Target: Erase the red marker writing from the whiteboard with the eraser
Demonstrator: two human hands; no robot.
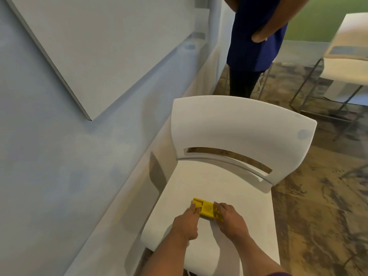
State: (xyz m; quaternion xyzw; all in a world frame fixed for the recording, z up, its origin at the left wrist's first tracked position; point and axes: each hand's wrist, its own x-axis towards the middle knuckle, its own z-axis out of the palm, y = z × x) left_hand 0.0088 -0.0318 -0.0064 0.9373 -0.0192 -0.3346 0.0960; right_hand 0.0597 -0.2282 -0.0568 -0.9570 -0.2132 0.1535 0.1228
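Eraser: the flat yellow plastic rectangular eraser (207,210) lies on the seat of the white moulded plastic chair (235,126), toward its front half, between my two hands.
Left hand: my left hand (186,223) is on the eraser's left end, fingers curled over its edge and gripping it.
Right hand: my right hand (229,218) is on the eraser's right end, fingers bent down over the top and gripping it.
Whiteboard: the large white rectangular whiteboard (103,46) hangs on the pale blue-grey wall (49,166) to my left, well apart from the eraser; the part I can see shows plain white.
Chair: it stands close to the wall, backrest away from me, a narrow slot between backrest and seat.
Other person: someone in a dark blue top (256,36) stands beyond the chair, one hand at the hip.
Floor: mottled brown patterned floor (318,216) runs to my right, where a white table (348,56) on metal legs stands.
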